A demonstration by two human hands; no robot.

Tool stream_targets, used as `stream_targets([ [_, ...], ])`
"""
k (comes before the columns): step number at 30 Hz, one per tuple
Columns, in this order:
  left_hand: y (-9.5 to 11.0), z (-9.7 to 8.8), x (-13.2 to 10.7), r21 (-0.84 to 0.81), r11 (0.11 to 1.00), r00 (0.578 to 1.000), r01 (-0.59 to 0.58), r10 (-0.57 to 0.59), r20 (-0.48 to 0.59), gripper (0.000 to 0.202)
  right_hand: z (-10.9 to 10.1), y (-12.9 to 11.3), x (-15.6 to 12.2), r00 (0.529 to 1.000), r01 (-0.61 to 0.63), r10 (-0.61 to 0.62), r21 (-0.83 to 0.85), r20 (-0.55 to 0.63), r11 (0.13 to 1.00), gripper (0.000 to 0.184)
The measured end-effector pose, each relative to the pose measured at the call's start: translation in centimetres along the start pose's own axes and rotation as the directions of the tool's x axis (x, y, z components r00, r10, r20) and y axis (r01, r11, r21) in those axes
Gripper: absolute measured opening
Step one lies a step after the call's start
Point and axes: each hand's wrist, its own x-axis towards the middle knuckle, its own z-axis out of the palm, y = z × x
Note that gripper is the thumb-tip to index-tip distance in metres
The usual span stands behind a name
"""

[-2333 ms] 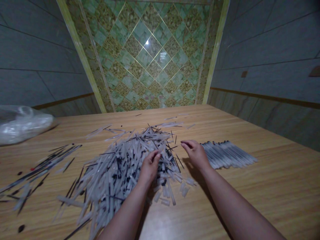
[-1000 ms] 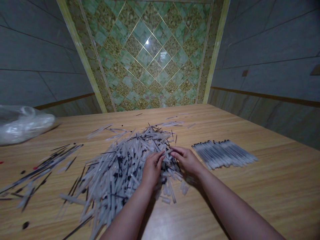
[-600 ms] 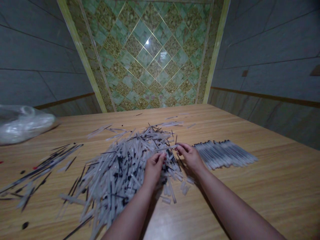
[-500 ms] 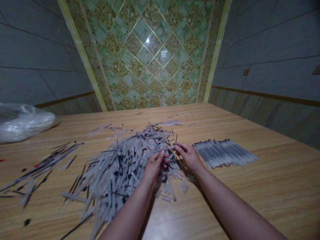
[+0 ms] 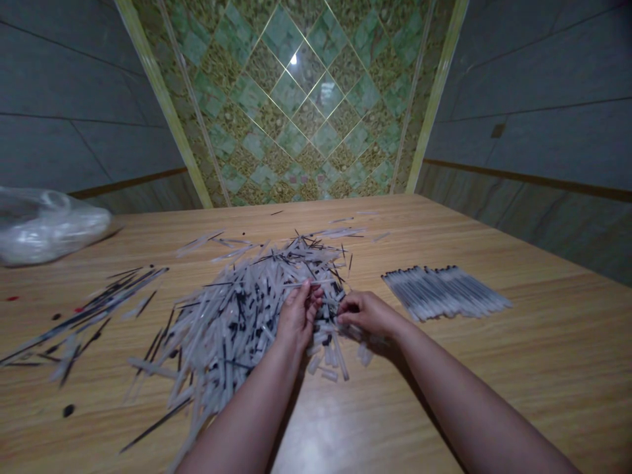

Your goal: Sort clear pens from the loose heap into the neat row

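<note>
Clear tube: I see the left hand grip pinching it; the right hand is at the pile's three o'clock, grip I can't tell.

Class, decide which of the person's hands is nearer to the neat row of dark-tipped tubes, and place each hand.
Right. The right hand is just left of the row, apart from it; the left hand is farther left, at the loose pile.

On the table, around the heap of tubes and rods, the row of pens lay at three o'clock, loose rods at nine and the bag at ten; the wall stood beyond, at twelve.
</note>
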Motion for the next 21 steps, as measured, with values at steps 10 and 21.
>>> stream_targets([
  [10, -0.2, 0.0, -0.1, -0.004, 1.000, 1.000, -0.017, 0.017, 0.002, 0.014, 3.4, -2.7, -0.6, 0.977, 0.181, -0.111, -0.422, 0.184, 0.888, 0.017],
  [21, -0.3, -0.1, -0.1, 0.013, 1.000, 1.000, -0.022, 0.022, -0.006, 0.013, 4.1, -4.4, -0.8, 0.987, 0.097, -0.002, -0.587, 0.160, 0.804, 0.022],
])
